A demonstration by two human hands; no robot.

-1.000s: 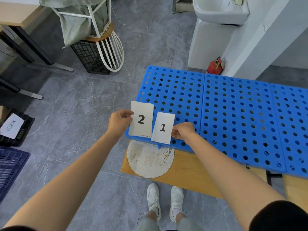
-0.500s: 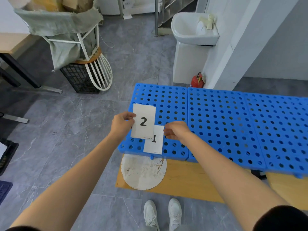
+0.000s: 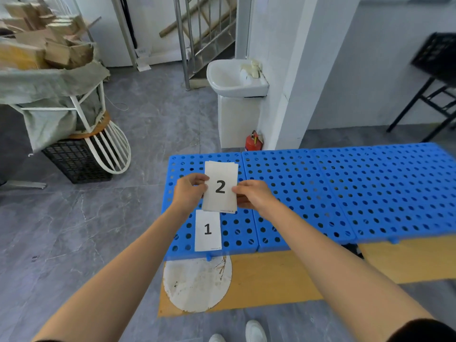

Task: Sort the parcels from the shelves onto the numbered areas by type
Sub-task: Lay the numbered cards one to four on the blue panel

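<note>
Left of the blue platform: a grey sack on a white frame, stuffed with cardboard, standing over a black crate. Can't tell whether any of that counts as parcels. No shelves in view.

At the platform's left end, near edge: card 1 lies flat on the perforated top, so the first area is marked. Just beyond it, above the same panel: card 2, held off the surface and not yet laid. Extra sheet edges show behind its top, so it looks like the front of a thin stack.

Grip: left hand pinches the card's left edge, thumb in front and fingers curled behind. Right hand pinches the right edge the same way. Both are closed on paper and nothing else.

Judgement: very early. The labelling is only begun, with one number down. No parcel sits anywhere on the platform, so the whole sort is left to do.

Under the platform's near edge: a wooden board with a worn white disc on it. The person's white shoes are on the grey tiled floor nearer than that.

Behind the platform: a metal stair railing, a white basin on its pedestal, and a red extinguisher at the foot of a white pillar.

Beyond the platform's right end: a black folding stand, blurred.
</note>
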